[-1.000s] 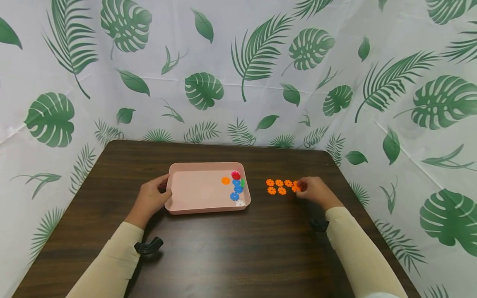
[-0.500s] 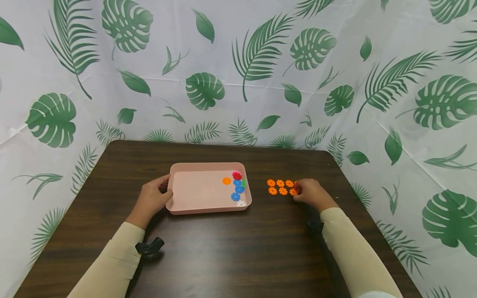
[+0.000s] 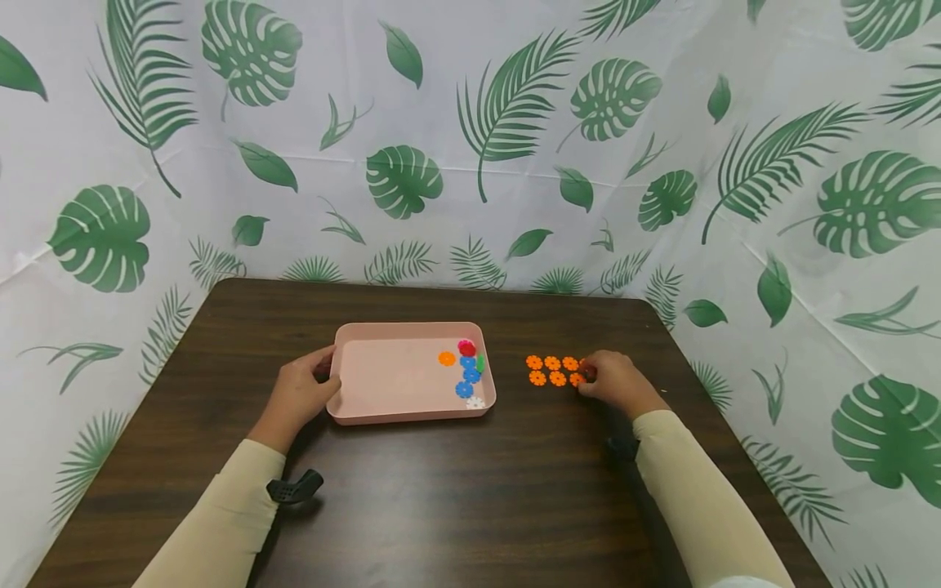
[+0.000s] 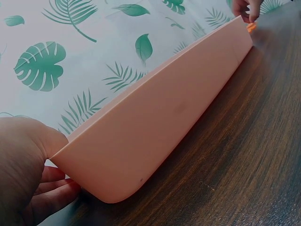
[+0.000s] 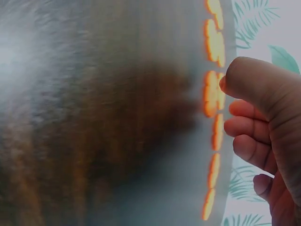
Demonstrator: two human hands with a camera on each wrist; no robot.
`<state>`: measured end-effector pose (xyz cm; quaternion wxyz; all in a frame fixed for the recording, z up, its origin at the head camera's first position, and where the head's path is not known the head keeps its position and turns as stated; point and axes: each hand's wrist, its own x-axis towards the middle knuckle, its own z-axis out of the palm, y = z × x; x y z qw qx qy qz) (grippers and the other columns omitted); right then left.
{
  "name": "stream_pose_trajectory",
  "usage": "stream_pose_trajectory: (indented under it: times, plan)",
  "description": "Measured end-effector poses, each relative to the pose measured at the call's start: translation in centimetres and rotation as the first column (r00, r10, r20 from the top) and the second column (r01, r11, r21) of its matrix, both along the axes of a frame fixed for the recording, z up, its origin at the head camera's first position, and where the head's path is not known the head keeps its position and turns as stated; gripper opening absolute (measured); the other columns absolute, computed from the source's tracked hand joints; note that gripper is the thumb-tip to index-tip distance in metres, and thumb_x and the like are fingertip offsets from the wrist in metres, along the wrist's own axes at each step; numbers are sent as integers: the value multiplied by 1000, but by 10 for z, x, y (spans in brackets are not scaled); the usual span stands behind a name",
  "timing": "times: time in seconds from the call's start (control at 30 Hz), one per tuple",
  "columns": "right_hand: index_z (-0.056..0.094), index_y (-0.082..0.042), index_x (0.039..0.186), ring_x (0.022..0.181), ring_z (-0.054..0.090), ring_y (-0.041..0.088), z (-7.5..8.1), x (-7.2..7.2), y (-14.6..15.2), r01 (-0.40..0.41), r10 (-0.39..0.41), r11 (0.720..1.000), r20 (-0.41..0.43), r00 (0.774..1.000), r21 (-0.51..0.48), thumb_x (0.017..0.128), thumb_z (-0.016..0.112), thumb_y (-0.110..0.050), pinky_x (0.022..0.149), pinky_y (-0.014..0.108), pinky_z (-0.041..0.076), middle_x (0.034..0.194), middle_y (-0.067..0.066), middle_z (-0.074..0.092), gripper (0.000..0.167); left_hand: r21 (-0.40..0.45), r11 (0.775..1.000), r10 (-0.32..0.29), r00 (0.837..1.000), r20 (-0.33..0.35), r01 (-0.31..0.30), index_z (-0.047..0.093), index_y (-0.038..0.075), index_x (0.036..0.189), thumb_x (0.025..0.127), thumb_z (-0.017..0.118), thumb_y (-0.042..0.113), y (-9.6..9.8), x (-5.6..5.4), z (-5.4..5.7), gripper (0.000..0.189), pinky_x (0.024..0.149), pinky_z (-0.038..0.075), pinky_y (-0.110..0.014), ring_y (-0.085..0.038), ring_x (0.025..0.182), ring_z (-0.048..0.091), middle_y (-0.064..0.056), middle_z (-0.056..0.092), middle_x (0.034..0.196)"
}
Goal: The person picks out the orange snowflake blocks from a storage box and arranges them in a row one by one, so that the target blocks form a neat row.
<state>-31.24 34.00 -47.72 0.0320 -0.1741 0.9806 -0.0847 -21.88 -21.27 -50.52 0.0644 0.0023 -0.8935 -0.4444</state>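
Observation:
My left hand (image 3: 300,392) grips the left end of a shallow pink tray (image 3: 390,329), thumb over the rim and fingers against the outside, as the left wrist view (image 4: 141,127) shows. Right of the tray, small orange flower-shaped discs (image 3: 552,363) lie in two short rows. My right hand (image 3: 617,382) is at the right end of these rows, its thumb and fingertips at the last orange flower-shaped disc (image 3: 577,379) of the near row. The fingers partly cover another one in the far row. In the right wrist view the thumb (image 5: 244,80) touches a disc's edge.
Inside the tray's right end lie several flower-shaped discs: blue (image 3: 465,389), white (image 3: 475,403), red (image 3: 466,349), green (image 3: 481,363) and one orange (image 3: 447,358). A dark wooden table (image 3: 412,506) lies beneath, with a leaf-print cloth (image 3: 309,220) behind and at the sides.
My right hand has shifted slightly left, and the near row's last orange disc has come closer to its neighbour. Over the last half second both hands stay put.

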Motion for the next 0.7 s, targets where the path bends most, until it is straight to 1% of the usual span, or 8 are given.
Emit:
stream_pose_trajectory:
  times: [0.1,0.17,0.33,0.53,0.7]
  plan:
    - [75,-1,108,79,60,23,4,-1,0,16,-16,999,1,1000,-30,86,79,-23,80,48,55,93,8,69,32,-3,1000,1,1000,1,-1,52,-3,148,92,64,12,0,0,-1,59,101,52,-57,-41,115,64,-26,68,125]
    - [75,0,111,82,61,24,7,-3,-2,21,-21,999,5,1000,-48,86,79,-22,79,48,57,97,9,70,34,-2,1000,1,1000,-3,-1,52,-3,148,92,64,12,0,0,-1,59,101,52,-57,-41,115,64,-26,68,125]
    - [74,0,113,87,63,26,18,-6,-10,12,-11,997,10,1000,-81,86,79,-20,81,49,57,101,11,70,34,3,1000,-1,1000,3,1,52,-3,149,92,63,12,0,0,-2,59,101,51,-57,-40,116,64,-25,68,125]
    - [69,2,126,105,65,32,32,-10,-24,-15,16,994,13,1000,-110,91,78,-21,92,54,55,118,16,69,43,4,1000,5,1000,9,-5,52,-2,149,92,64,12,-1,0,-3,59,101,52,-56,-40,116,64,-25,68,125]
    - [68,0,128,111,64,35,49,-15,-43,-37,37,993,-2,999,-116,91,78,-23,97,54,54,122,17,69,45,-1,1000,6,1000,3,-6,53,-2,149,92,65,12,0,0,-3,59,100,52,-56,-40,116,64,-25,68,125]
